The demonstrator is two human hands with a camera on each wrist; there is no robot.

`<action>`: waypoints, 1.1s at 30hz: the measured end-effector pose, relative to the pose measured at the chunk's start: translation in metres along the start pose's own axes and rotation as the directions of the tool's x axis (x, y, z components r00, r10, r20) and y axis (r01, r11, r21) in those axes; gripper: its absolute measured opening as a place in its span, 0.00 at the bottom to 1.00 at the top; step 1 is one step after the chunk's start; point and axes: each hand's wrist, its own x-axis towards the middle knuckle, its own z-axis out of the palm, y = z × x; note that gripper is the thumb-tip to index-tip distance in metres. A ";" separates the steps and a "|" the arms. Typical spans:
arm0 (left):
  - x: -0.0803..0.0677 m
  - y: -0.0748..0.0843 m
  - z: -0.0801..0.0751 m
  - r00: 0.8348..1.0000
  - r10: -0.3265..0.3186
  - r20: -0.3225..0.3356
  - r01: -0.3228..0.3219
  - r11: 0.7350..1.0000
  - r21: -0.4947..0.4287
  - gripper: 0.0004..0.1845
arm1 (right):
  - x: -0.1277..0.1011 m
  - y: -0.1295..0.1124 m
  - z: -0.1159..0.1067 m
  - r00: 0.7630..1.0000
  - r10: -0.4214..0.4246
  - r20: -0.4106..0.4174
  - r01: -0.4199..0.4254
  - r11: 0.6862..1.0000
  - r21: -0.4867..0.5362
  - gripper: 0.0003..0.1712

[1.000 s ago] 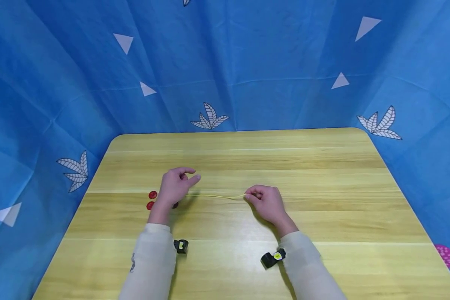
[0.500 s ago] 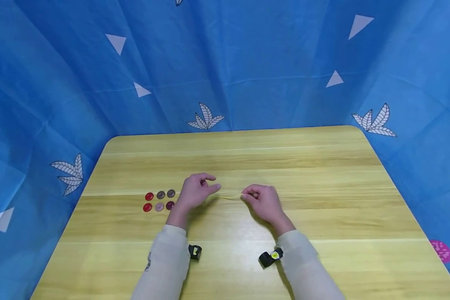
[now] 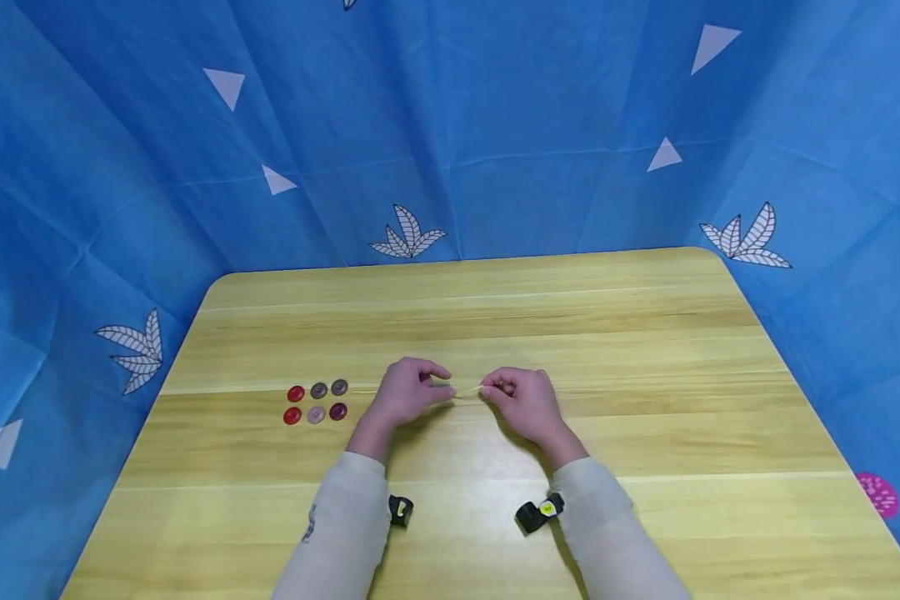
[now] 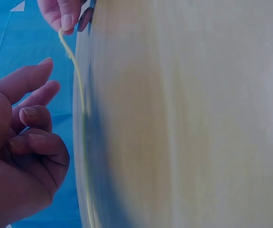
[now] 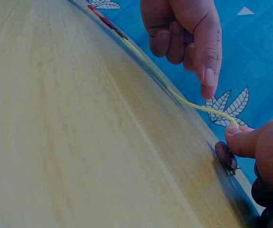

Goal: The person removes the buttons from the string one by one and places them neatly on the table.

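Observation:
My right hand (image 3: pixel 521 400) pinches the end of a thin yellow cord (image 5: pixel 193 104) between thumb and index finger. A dark button (image 5: pixel 225 156) hangs just below those fingers, with a short bit of cord at its lower side. Close to the left, my left hand (image 3: pixel 412 392) hovers above the cord, thumb and index finger apart and the other fingers loosely curled, holding nothing. From the right hand the cord runs leftward under the left hand and along the table (image 3: pixel 450 325) toward several loose buttons, among them a dark purple button (image 3: pixel 338 412).
At the table's left, the loose buttons lie in two rows: two red buttons (image 3: pixel 292 415), a pale pink button (image 3: pixel 316 414) and brownish ones (image 3: pixel 318 390). Black wrist cameras (image 3: pixel 538 513) are strapped at both sleeves. A blue patterned curtain (image 3: pixel 495 125) surrounds the table's back and sides.
The left hand has moved right, from over the loose buttons to beside the right hand, uncovering the buttons. The right hand keeps its pinch on the cord, nearly still.

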 end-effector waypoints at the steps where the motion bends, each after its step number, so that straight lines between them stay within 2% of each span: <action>1: 0.000 0.000 0.002 1.000 -0.002 0.003 0.002 1.000 0.004 0.15 | 0.000 0.000 0.000 1.000 0.001 0.000 -0.001 1.000 0.001 0.03; 8: 0.004 0.003 0.014 0.999 0.022 0.032 -0.023 0.999 0.041 0.14 | 0.000 0.000 0.000 1.000 -0.005 -0.015 0.005 1.000 -0.001 0.05; 14: 0.006 0.007 0.024 0.997 0.063 0.050 -0.069 0.990 0.126 0.08 | 0.000 0.000 0.000 1.000 -0.012 -0.018 0.012 1.000 -0.002 0.04; 23: 0.007 0.009 0.028 0.994 0.107 0.039 -0.113 0.971 0.210 0.02 | 0.001 0.003 0.001 0.999 -0.024 -0.025 0.024 1.000 0.006 0.05; 33: 0.005 0.013 0.025 0.995 0.100 -0.015 -0.096 0.978 0.184 0.02 | 0.000 0.002 0.001 0.997 -0.063 -0.037 0.063 0.998 -0.002 0.03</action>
